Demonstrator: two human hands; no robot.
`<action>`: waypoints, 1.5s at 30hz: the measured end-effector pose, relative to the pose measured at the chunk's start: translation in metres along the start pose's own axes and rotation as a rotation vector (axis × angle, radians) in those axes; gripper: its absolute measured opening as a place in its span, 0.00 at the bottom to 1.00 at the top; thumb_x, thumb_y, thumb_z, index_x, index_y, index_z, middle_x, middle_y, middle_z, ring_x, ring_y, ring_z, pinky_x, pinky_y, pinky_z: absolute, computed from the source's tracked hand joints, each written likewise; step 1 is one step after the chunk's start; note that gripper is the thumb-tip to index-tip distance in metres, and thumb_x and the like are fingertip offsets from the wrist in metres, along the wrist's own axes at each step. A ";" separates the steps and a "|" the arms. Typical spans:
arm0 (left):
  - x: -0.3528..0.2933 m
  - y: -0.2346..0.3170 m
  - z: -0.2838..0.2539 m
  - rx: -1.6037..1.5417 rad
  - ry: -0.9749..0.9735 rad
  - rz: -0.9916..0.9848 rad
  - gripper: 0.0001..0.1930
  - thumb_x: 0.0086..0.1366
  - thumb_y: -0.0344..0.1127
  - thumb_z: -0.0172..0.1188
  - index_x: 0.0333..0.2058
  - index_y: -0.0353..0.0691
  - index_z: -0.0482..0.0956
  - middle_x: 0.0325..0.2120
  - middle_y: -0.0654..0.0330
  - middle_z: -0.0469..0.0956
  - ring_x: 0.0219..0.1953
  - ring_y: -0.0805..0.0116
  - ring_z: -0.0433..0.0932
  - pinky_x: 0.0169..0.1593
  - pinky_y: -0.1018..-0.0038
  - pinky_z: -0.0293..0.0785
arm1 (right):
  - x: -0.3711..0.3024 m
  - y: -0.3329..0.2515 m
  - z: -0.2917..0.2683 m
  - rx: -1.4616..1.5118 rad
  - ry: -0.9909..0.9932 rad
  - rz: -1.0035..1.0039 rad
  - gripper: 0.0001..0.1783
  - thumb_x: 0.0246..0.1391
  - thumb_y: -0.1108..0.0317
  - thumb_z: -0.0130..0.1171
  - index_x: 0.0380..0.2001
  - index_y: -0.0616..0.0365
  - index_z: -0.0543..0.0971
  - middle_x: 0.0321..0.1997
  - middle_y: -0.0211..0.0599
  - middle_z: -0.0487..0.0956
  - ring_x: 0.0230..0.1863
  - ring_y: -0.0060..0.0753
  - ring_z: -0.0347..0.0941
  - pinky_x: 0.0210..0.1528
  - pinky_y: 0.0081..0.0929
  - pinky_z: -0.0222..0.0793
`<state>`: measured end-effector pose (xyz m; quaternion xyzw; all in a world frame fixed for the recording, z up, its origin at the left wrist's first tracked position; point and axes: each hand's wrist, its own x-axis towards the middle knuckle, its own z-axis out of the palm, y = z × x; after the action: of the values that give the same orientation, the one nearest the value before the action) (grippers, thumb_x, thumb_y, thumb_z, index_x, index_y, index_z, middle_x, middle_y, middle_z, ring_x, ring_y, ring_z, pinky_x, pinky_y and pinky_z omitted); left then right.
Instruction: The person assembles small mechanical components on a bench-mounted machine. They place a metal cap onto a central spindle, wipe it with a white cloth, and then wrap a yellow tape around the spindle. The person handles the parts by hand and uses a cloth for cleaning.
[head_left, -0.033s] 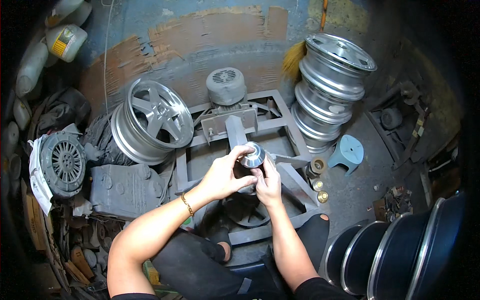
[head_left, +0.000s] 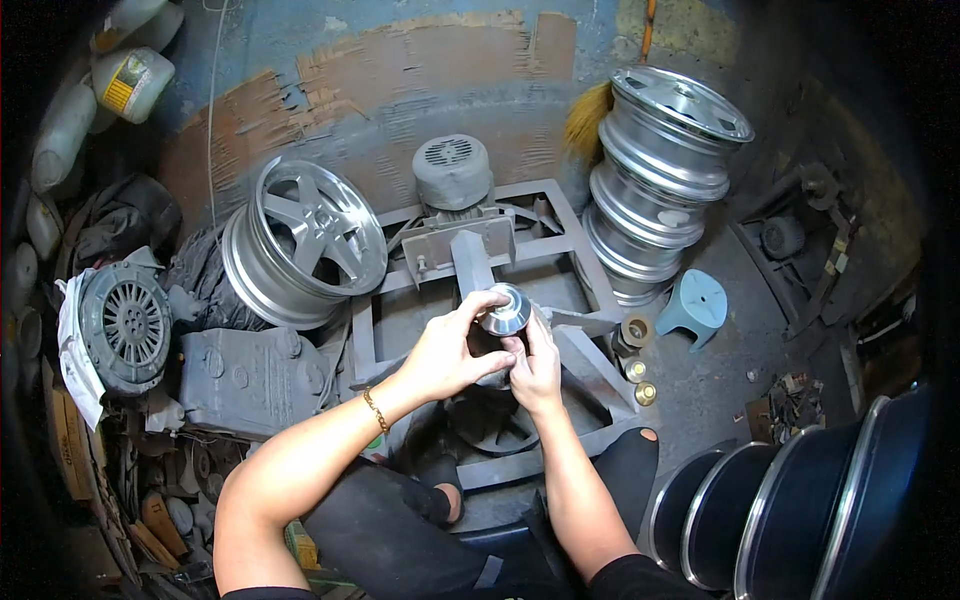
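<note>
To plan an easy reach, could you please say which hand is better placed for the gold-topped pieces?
Probably the right hand: it is nearer the gold-topped pieces than the left hand, though both appear to be holding the shiny metal part.

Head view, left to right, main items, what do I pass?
Round slatted disc, spoked wheel rim, shiny round metal part, stack of wheel rims, small grey motor.

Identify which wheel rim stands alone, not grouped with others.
The tilted silver rim, left of the motor. The others are grouped: a silver stack beside the broom and a dark row at lower right.
</note>
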<state>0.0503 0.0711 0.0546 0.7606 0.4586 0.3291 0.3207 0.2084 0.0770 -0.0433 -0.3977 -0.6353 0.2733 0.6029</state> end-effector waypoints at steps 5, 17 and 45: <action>0.000 -0.001 0.006 -0.029 0.065 0.028 0.31 0.56 0.39 0.72 0.55 0.41 0.68 0.46 0.49 0.80 0.48 0.60 0.81 0.53 0.66 0.75 | 0.001 0.001 0.003 -0.020 -0.021 -0.049 0.28 0.55 0.80 0.50 0.60 0.73 0.66 0.55 0.60 0.75 0.56 0.57 0.73 0.60 0.40 0.67; 0.002 0.000 0.017 0.024 0.164 0.061 0.29 0.58 0.38 0.69 0.56 0.41 0.68 0.45 0.48 0.81 0.48 0.58 0.81 0.52 0.66 0.76 | 0.007 -0.004 0.007 -0.041 -0.046 -0.084 0.26 0.58 0.75 0.49 0.60 0.71 0.64 0.56 0.61 0.71 0.57 0.60 0.69 0.62 0.44 0.63; 0.015 0.018 -0.016 -0.040 0.082 0.198 0.35 0.47 0.31 0.63 0.58 0.41 0.65 0.60 0.45 0.62 0.65 0.50 0.61 0.65 0.60 0.62 | 0.036 -0.043 -0.009 -0.057 0.053 -0.158 0.28 0.61 0.57 0.59 0.56 0.68 0.70 0.54 0.56 0.75 0.55 0.55 0.73 0.59 0.42 0.65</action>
<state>0.0519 0.0807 0.0812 0.7815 0.3872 0.3994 0.2826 0.2115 0.0829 0.0135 -0.3702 -0.6560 0.1961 0.6278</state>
